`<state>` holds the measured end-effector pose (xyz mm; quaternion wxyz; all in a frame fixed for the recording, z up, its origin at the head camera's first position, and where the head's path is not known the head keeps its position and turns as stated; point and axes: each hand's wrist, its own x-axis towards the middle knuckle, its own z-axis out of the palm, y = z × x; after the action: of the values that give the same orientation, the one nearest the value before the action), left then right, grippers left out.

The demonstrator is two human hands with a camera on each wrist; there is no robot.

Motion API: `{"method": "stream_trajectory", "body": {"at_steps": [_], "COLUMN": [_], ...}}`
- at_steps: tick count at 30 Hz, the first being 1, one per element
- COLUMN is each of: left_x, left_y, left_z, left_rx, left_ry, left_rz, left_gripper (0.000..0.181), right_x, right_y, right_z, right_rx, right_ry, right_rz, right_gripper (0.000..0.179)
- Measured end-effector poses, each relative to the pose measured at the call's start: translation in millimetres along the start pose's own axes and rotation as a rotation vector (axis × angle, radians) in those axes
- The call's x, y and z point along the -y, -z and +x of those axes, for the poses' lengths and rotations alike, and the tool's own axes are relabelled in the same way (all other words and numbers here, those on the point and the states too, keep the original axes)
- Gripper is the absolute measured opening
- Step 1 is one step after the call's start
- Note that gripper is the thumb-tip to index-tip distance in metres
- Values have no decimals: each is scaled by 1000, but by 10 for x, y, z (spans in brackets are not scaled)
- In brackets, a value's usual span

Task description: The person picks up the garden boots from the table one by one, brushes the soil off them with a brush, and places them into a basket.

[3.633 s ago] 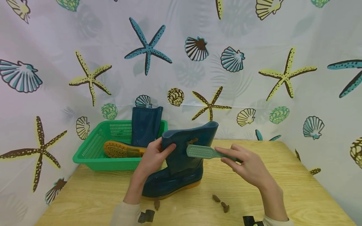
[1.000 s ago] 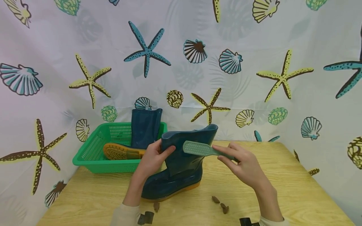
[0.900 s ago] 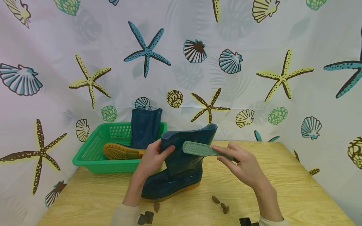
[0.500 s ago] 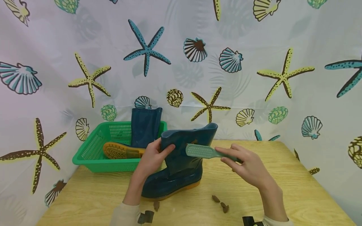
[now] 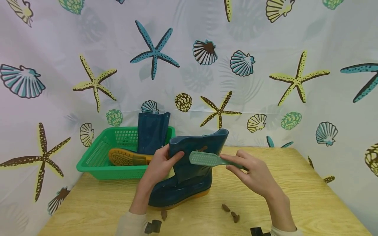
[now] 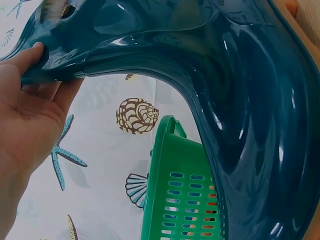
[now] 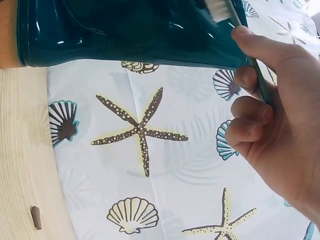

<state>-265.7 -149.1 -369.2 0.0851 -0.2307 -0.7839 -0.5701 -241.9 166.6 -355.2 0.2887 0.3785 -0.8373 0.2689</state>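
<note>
A blue rubber boot (image 5: 193, 170) with an orange sole stands on the table, toe to the left. My left hand (image 5: 160, 165) grips the top edge of its shaft, thumb on the near face, as the left wrist view also shows. My right hand (image 5: 254, 170) holds a green brush (image 5: 205, 159) by its handle across the shaft. In the right wrist view, the white bristles (image 7: 218, 10) face the boot. A small brown smear (image 5: 202, 148) shows on the shaft just above the brush head.
Behind at left, a green basket (image 5: 118, 172) holds another blue boot (image 5: 152, 132) and an orange boot sole (image 5: 122, 157). Brown clumps (image 5: 225, 207) lie on the wooden table (image 5: 280, 183), another clump (image 5: 163, 214) below the toe. A patterned curtain (image 5: 189, 78) hangs behind.
The brush has moved back and forth on the shaft and now sits further left than half a second ago. The brown smear looks smaller than in the earliest frame. My left hand keeps its grip.
</note>
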Motion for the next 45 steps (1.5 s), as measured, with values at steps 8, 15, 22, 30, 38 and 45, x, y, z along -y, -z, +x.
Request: {"method": "stream_trajectory", "body": {"at_steps": [8, 15, 22, 30, 38, 45], "left_x": [11, 4, -1, -13, -13, -12], "left_y": [-2, -11, -11, -5, -3, -8], "left_z": [8, 5, 5, 9, 3, 3], "left_rx": [-14, -15, -4, -10, -14, -23], "left_ry": [6, 17, 21, 13, 16, 10], "left_rz": [6, 9, -1, 2, -1, 6], "left_gripper": [33, 37, 35, 34, 35, 34], "right_x": [-44, -22, -13, -16, -25, -47], "right_y": [87, 79, 50, 43, 65, 106], "right_z": [-80, -62, -18, -6, -34, -65], "right_rx": [75, 2, -82, -84, -44, 7], "right_ry": [-64, 20, 39, 26, 18, 0], "right_rz": [11, 90, 61, -25, 28, 74], "right_gripper": [38, 44, 48, 48, 46, 44]}}
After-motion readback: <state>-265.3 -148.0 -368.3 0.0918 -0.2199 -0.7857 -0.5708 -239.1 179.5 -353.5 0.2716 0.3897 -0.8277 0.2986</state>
